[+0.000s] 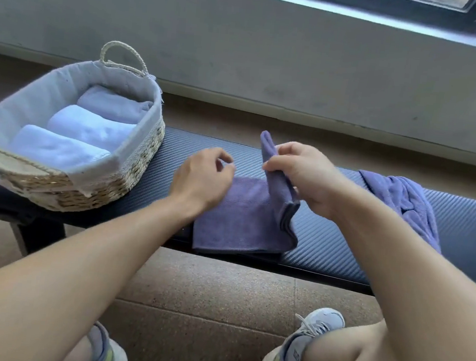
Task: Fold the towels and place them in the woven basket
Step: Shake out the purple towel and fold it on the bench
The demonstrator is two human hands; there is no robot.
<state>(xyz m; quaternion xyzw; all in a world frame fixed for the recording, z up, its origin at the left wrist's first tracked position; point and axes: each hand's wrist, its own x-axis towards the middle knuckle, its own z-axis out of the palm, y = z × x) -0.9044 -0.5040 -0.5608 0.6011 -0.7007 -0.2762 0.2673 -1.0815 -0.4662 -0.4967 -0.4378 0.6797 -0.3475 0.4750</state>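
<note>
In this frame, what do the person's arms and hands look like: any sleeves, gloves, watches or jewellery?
Both forearms are bare up to the frame edge, with no sleeves in view. The left hand and right hand wear no gloves, and no rings, watch or wristbands show on the sides facing the camera. Nothing is marked or taped on either arm.

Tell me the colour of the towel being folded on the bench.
Dark purple towel, pinched by the right hand; the head view shows it.

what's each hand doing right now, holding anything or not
Left hand: fingers curled above the purple towel; whether it pinches an edge cannot be told.
Right hand: pinching a raised fold of the purple towel.
</note>
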